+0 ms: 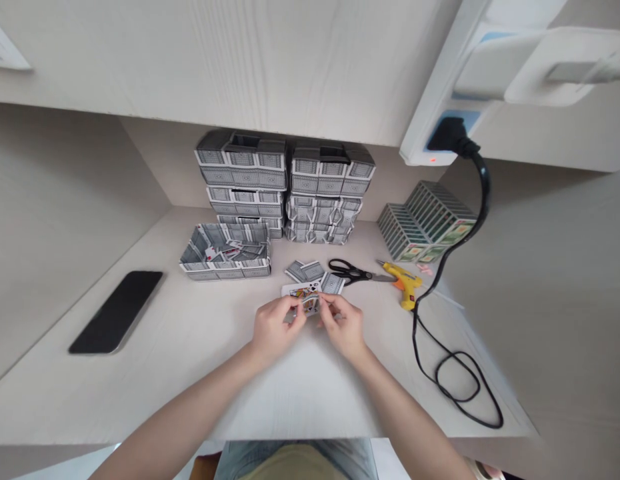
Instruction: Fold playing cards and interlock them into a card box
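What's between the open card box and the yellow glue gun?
In the head view, loose cards and black scissors lie between the box and the glue gun.

A small letter, apparently a Q, stands with a black spade in the corner of the face card (296, 291) at the center of the pale desk (200, 387). A red mark shows on a loose card (211, 253) inside the open box (227, 273); printed panels on the green-striped packs (433, 220) at right are too small to read.
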A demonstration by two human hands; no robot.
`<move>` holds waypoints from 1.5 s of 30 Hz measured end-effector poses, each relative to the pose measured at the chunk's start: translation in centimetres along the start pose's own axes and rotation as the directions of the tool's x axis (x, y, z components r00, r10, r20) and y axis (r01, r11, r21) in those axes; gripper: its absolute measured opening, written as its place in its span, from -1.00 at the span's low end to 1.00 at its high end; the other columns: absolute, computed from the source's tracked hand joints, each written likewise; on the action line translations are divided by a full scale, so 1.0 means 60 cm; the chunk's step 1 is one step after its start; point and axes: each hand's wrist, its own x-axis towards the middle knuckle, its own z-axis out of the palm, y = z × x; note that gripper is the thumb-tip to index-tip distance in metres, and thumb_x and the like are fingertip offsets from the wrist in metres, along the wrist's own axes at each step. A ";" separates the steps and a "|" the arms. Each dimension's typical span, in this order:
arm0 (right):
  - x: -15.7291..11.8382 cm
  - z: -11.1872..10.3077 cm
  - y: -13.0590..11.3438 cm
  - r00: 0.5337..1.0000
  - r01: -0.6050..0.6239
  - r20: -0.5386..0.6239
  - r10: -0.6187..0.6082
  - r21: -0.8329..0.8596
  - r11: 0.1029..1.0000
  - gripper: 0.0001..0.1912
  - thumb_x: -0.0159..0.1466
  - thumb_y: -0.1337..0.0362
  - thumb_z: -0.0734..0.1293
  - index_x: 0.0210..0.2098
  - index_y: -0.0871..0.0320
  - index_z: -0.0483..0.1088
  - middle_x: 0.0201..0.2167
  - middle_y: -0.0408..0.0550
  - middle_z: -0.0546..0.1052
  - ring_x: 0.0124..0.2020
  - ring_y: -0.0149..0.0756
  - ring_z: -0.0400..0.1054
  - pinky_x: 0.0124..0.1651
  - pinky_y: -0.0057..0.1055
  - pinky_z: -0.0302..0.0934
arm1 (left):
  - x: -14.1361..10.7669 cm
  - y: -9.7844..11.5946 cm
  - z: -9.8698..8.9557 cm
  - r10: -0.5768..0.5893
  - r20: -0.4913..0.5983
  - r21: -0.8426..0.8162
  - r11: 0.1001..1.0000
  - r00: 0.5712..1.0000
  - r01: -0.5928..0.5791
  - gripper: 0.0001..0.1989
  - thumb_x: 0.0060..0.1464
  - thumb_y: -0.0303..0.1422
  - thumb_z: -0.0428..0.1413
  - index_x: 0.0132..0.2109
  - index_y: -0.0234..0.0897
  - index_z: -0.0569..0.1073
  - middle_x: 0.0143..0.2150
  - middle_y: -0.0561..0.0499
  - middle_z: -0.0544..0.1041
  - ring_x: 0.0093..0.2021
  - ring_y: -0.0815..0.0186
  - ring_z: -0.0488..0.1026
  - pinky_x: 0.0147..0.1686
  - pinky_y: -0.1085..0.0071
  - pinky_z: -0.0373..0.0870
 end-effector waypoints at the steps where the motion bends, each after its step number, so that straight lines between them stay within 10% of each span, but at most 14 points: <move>1: 0.001 -0.001 -0.002 1.000 0.011 0.002 -0.011 -0.009 1.000 -0.78 0.19 0.21 0.22 -0.27 0.16 0.44 -0.63 -0.16 0.45 -0.68 -0.44 0.26 -0.59 -0.51 0.19 | 0.001 -0.001 -0.001 -0.026 -0.002 -0.006 1.000 1.000 0.026 -0.92 0.02 -0.42 0.01 -0.39 -0.27 0.38 -0.49 0.06 0.53 -0.50 0.41 0.46 -0.46 0.50 0.39; 21: 0.009 -0.006 0.001 0.968 -0.069 0.249 0.025 0.171 0.983 -0.71 0.23 0.22 0.16 -0.09 0.19 0.25 -0.56 -0.14 0.43 -0.64 -0.43 0.26 -0.57 -0.51 0.21 | 0.009 -0.005 0.000 -0.186 0.040 -0.093 0.978 0.982 0.189 -0.90 0.05 -0.38 -0.01 -0.32 -0.28 0.37 -0.42 0.05 0.53 -0.46 0.42 0.46 -0.43 0.53 0.38; 29: 0.013 -0.006 0.004 0.985 -0.094 0.156 0.070 0.151 0.984 -0.81 0.18 0.15 0.24 -0.39 0.17 0.31 -0.69 -0.24 0.32 -0.73 -0.48 0.21 -0.63 -0.54 0.13 | 0.001 -0.006 0.005 -0.031 0.062 -0.044 0.998 0.998 0.034 -0.91 0.04 -0.40 0.01 -0.32 -0.28 0.39 -0.42 0.01 0.53 -0.43 0.39 0.47 -0.40 0.50 0.37; 45: 0.005 -0.003 0.009 0.959 -0.195 0.248 0.137 0.229 0.954 -0.79 0.18 0.23 0.20 -0.24 0.20 0.34 -0.67 -0.18 0.45 -0.64 -0.36 0.39 -0.54 -0.47 0.27 | 0.008 -0.009 0.001 -0.082 0.101 -0.040 0.995 0.991 0.086 -0.89 0.04 -0.38 -0.01 -0.35 -0.28 0.40 -0.44 0.03 0.52 -0.46 0.42 0.45 -0.46 0.54 0.34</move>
